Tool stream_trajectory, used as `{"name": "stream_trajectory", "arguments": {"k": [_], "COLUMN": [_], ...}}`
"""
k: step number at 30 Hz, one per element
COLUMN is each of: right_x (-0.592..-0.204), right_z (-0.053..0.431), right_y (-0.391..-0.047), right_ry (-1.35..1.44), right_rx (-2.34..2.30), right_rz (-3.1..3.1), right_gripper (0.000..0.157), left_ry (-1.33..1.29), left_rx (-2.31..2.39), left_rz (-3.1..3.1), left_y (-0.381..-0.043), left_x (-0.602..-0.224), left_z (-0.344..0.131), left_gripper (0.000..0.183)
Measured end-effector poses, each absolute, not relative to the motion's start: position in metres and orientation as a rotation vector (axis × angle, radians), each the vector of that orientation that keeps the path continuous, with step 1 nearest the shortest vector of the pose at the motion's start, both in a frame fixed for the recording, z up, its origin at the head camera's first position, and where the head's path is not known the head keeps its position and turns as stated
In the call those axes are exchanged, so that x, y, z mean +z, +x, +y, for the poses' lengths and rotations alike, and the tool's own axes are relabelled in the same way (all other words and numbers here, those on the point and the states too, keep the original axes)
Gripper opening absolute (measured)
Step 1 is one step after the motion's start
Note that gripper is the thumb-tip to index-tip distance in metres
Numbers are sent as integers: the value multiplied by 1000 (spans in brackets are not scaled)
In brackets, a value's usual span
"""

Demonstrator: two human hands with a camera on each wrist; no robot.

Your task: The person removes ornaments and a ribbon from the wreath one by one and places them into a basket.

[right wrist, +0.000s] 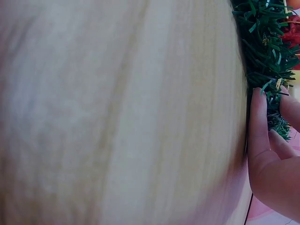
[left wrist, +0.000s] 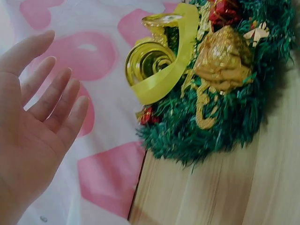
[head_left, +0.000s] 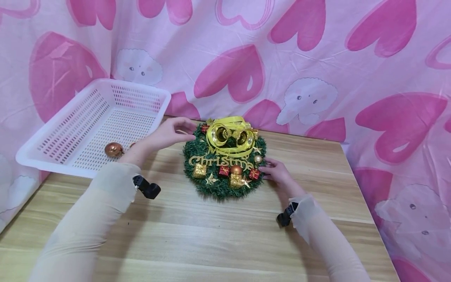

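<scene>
A green tinsel Christmas wreath (head_left: 225, 190) lies on the wooden table, with gold "Merry Christmas" lettering, small red and gold gift boxes, stars and balls. Two gold bells (head_left: 222, 134) with a yellow ribbon (head_left: 232, 119) sit at its far side. The left hand (head_left: 172, 131) is beside the wreath's upper left edge; in the left wrist view, its fingers (left wrist: 61, 93) are spread and hold nothing. At the right edge, the right hand (head_left: 280, 174) pinches the tinsel, thumb and fingers (right wrist: 258, 122) on either side of it.
A white perforated plastic basket (head_left: 31, 152) stands at the left, behind the left forearm. It contains a shiny copper-coloured ball (head_left: 114, 149) and another piece partly hidden by the arm. A pink heart-patterned curtain (head_left: 303, 70) hangs along the table's back and sides.
</scene>
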State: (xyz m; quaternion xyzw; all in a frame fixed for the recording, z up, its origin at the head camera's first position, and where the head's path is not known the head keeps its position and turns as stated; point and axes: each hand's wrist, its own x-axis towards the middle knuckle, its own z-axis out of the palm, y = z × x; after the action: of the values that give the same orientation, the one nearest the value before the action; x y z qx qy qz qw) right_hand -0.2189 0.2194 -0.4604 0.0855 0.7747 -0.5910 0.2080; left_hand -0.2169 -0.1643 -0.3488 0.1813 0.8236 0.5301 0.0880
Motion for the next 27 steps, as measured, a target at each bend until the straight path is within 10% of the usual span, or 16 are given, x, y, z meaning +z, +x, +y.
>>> {"name": "stream_trajectory", "arguments": {"k": [27], "right_x": [-461], "right_z": [218], "right_y": [-219], "right_ry": [283], "right_rx": [-1639], "right_rz": [2169], "right_gripper": [67], "left_ry": [678], "left_rx": [1564], "left_rz": [2280], "left_y": [-226], "left_x": [-380], "left_z": [-93], "left_gripper": [37]}}
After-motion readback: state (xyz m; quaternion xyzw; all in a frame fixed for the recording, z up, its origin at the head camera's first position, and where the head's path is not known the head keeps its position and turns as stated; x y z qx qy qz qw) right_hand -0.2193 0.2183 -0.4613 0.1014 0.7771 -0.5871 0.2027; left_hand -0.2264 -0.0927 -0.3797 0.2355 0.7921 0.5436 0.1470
